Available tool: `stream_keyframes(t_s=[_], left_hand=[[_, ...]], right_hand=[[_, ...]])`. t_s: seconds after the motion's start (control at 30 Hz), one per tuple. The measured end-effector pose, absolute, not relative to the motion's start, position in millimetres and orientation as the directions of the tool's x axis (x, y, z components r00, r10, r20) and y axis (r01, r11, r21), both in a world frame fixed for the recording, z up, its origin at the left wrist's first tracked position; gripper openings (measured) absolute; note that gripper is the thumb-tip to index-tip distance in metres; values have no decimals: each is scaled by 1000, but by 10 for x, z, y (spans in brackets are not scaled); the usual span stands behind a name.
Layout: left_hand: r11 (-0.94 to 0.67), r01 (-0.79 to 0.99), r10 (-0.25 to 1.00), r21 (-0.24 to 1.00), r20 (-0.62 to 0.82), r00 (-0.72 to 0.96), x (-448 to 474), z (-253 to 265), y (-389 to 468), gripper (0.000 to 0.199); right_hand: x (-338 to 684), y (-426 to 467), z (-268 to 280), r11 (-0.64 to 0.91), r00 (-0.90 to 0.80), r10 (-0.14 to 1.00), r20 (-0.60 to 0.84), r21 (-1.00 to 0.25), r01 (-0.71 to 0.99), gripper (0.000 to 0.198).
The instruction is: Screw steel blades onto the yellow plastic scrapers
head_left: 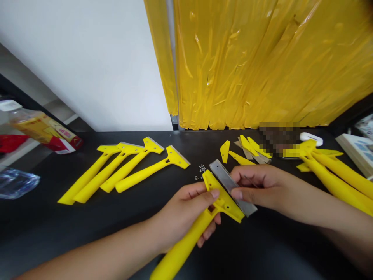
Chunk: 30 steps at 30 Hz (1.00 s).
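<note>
My left hand (192, 210) is wrapped round a yellow scraper handle (186, 241), its thumb pressed on the flared head. Two small holes show in that head. Between the thumb and fingers of my right hand (259, 186) is a flat grey metal blade (229, 184), held along the head's outer edge. I cannot tell whether blade and head touch. Several tiny screws (201, 168) lie on the black table just beyond the head. Behind my right hand are loose yellow cover plates (224, 151) and more metal blades (260, 158).
Several yellow scrapers with blades (151, 171) lie in a row at the left. More yellow handles (335, 171) are piled at the right, near a white oval case (311, 138). A bottle (43, 128) lies far left. Yellow plastic sheeting (247, 66) hangs behind the black table (87, 237).
</note>
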<state>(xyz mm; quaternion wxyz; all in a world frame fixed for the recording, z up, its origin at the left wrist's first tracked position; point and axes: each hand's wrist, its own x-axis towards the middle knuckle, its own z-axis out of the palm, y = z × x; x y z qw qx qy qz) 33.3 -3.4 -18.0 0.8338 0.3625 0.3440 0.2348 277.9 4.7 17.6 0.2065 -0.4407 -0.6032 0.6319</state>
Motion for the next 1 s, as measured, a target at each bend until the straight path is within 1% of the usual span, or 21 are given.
stream_keyframes(t_s=[0.07,0.13,0.33,0.5,0.77,0.9,0.97,1.0], left_hand=[[625,-146,644,767,-402,651,332,-181,-32,30],[621,-145,645,770,-397,653,333,-183,-30,30],[602,-123,640,789,-386,664,348,-181,-49,36],[569,-110,645,815,-359,674,351,-212,-70,40],[463,-26,667,886,-328,669,315,-190,-100,40],[438,46,670,898,-360,650,314,-122,-93,43],[445,70,670,893,-384,635,323,-91,-73,45],[453,75,672,888,-396,626,328,-80,-61,46]], right_hand=[[2787,51,180,-123,-507,813,-288,-935,333,48],[2787,52,173,-95,-503,817,-283,-925,368,49],[2725,40,82,-195,-494,804,-332,-931,308,38],[2678,27,32,-208,-466,824,-321,-938,277,37],[2633,-11,110,-225,-467,821,-329,-938,266,48],[2557,-50,123,-227,-479,810,-338,-934,275,53],[2569,-39,138,-190,-474,818,-327,-930,314,53],[2604,-19,151,-142,-462,835,-299,-928,343,53]])
